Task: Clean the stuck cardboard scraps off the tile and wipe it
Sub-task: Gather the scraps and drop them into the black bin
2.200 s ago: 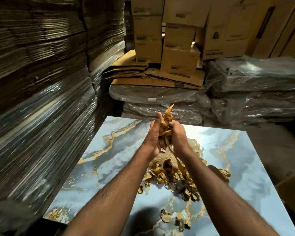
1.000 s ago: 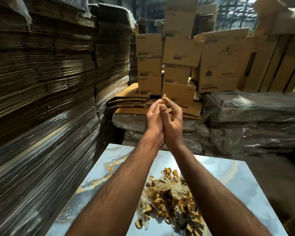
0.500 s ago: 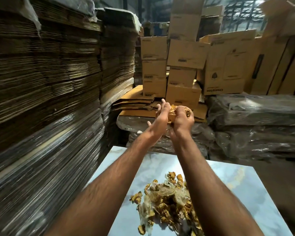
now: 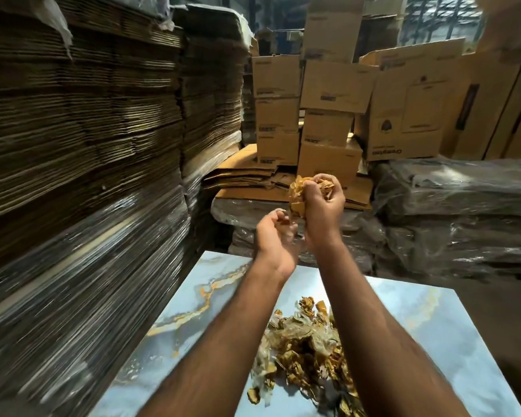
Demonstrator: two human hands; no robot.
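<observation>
A blue marbled tile [image 4: 193, 320] with gold veins lies flat below me. A heap of torn cardboard scraps [image 4: 301, 350] mixed with clear film sits on its middle, partly hidden by my forearms. My right hand [image 4: 324, 209] is raised beyond the tile's far edge and grips a wad of cardboard scraps [image 4: 301, 188]. My left hand [image 4: 275, 233] sits just below and to the left of it, fingers curled, with a small scrap at its fingertips.
Tall stacks of flattened cardboard wrapped in film [image 4: 82, 176] wall off the left side. Brown cartons [image 4: 328, 115] stand behind on flat cardboard sheets. Plastic-wrapped bundles [image 4: 451, 221] lie at the right beyond the tile.
Both hands lifted a handful of scraps from the pile and pressed it together. Now the left hand has dropped slightly away while the right keeps the wad.
</observation>
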